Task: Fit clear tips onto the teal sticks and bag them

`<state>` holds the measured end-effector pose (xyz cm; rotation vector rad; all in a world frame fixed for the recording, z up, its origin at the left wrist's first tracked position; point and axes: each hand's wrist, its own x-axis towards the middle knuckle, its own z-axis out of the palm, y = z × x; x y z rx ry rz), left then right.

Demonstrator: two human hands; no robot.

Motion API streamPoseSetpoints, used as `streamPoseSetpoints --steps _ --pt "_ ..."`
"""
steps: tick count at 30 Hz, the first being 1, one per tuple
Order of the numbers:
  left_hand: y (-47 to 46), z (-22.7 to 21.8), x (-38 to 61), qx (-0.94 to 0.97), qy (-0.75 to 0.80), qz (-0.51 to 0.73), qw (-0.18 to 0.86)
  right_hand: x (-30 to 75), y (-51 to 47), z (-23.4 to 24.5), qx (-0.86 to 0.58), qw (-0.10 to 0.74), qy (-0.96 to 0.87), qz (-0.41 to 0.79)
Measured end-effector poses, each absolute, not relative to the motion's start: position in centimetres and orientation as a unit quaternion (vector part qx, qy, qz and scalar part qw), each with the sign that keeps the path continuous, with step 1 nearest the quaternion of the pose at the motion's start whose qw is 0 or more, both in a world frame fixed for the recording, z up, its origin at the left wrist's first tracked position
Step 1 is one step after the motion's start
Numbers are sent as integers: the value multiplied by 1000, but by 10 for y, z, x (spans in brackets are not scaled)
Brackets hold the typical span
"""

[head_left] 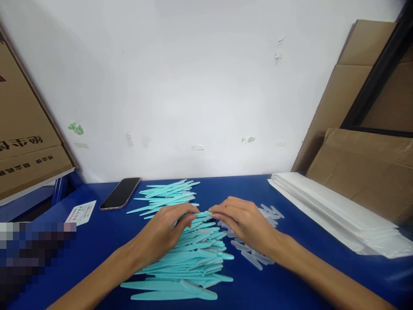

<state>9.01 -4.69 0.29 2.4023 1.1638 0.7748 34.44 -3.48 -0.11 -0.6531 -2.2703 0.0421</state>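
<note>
- 1 turquoise razor (pixel 204 215) sits between both hands, its ends pinched by the fingers of the left hand (pixel 169 226) and right hand (pixel 248 220).
- On the counter (pixel 248 290): 2 razor piles (pixel 196 258), overlapping, uncountable; 1 phone (pixel 120 193).

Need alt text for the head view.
Left hand and right hand hold a turquoise strip between them, over a pile of similar strips on a blue table. Small translucent pieces lie beside the pile; a phone lies left, a white stack right.
</note>
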Motion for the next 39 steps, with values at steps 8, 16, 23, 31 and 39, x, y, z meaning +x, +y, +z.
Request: streamPoseSetpoints --steps 8,16,23,31,39 --pt "-54 0 97 848 402 297 175 340 -45 2 -251 423 -869 49" --pt "-29 0 78 846 458 271 39 350 -36 4 -374 366 -852 -4" --pt "-7 -5 47 838 482 244 -73 359 -26 5 -425 350 -834 -31" --pt "-22 -3 73 882 440 168 27 362 -20 5 -443 258 -857 -41" --pt "-24 -3 78 853 500 128 76 359 -17 -2 -412 182 -893 -13"
